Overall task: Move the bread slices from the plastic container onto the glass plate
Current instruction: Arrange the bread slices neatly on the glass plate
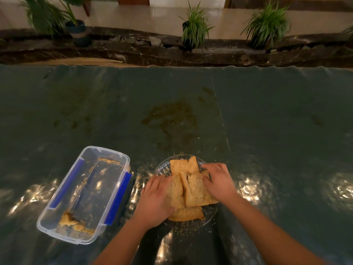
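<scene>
Several brown bread slices (194,194) lie piled on the round glass plate (211,214) near the table's front edge. My left hand (155,199) rests on the left side of the pile, fingers curled over a slice. On the right side, my right hand (219,180) presses its fingers onto another slice. The clear plastic container (57,228) with blue clips stands to the left of the plate. Only a small bread fragment (67,219) and crumbs lie in its near corner.
A dark green shiny cloth (267,121) covers the table, with a brown stain (172,117) beyond the plate and crumbs scattered around it. Behind the table's far edge stand potted plants (193,27) on a dark ledge.
</scene>
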Motion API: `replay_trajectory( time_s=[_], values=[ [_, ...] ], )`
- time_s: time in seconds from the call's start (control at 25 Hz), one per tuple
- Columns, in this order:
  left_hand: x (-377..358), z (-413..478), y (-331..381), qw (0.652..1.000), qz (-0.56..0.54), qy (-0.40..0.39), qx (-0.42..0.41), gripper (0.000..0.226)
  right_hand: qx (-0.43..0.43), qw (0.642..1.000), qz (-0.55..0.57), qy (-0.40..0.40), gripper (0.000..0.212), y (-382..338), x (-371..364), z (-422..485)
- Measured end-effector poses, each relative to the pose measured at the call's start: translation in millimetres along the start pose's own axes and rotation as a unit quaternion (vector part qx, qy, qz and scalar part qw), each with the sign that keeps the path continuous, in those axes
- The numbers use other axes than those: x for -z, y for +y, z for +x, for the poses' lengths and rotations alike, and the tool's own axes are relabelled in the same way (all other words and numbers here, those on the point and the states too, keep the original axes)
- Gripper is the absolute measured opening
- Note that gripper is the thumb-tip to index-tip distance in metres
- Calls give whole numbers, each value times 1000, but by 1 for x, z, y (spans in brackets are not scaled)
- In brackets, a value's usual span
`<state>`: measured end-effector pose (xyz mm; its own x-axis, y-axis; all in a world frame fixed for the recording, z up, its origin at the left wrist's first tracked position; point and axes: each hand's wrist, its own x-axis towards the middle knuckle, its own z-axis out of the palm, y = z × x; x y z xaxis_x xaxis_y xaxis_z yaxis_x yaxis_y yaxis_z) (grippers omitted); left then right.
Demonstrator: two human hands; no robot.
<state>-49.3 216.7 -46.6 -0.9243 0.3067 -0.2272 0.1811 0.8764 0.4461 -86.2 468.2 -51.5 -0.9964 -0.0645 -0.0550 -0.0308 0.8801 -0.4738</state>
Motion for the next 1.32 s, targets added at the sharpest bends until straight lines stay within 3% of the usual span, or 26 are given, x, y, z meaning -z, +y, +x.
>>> replay_trajectory(
  time_s=[0.12,0.28,0.52,0.92,1.08,1.32],
  values=[
    [-3,-17,-10,999,25,-22,-16,99,0,999,14,36,34,2,9,-35],
    [-9,-31,-16,999,34,-28,0,98,-4,1000,-1,13,14,-2,5,-84],
    [-15,-34,-8,1000,7,-14,22,96,-6,997,-27,-68,23,-5,-18,-105],
    [-15,-35,-8,999,10,6,32,93,-24,998,-10,-57,20,-4,-18,-104],
    [-11,-37,-12,999,-14,27,36,92,-57,998,11,31,24,0,-10,-102],
    [-10,-39,-3,994,-77,40,69,85,-46,999,0,14,27,0,-11,-98]
  ],
)
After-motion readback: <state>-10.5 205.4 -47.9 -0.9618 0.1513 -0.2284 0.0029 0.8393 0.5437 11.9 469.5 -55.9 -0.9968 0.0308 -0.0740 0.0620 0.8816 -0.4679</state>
